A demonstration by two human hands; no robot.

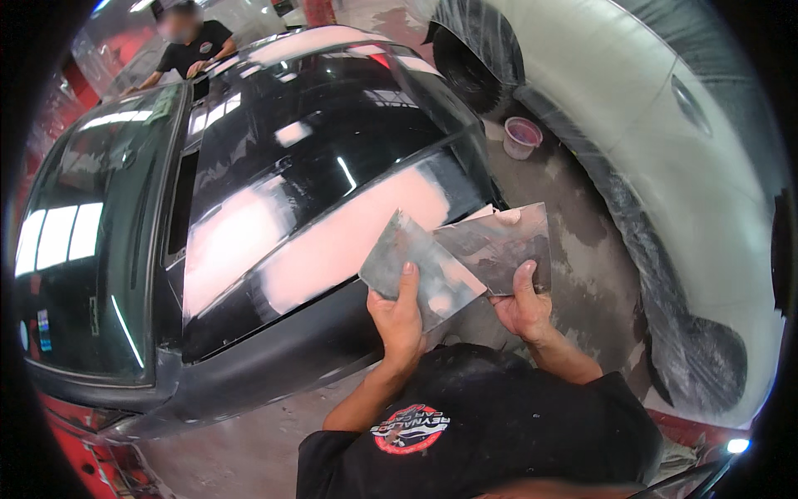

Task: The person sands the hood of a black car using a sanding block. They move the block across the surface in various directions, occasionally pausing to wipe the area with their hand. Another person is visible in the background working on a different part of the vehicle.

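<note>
My left hand [397, 323] grips a flat grey plate [436, 279] by its lower edge, thumb lying on top. Smears of pink body filler mark that plate's right side. In my right hand [525, 309] is a darker rectangular plate [499, 254], pinched near its lower right corner under the thumb. Pink filler sits along its far edge. The two plates overlap in front of my chest, the left one on top; whether they touch cannot be made out. Just beyond them lies the black car hood [349, 125], with broad pink filler patches [357, 224] on it.
The car's windshield [100, 224] is at left. Across the hood stands another person [195, 50] with hands on the car. A pink-rimmed bucket [521, 137] rests on the floor, right of the hood. A light-coloured car [632, 75], partly draped in plastic sheeting [615, 191], stands at right.
</note>
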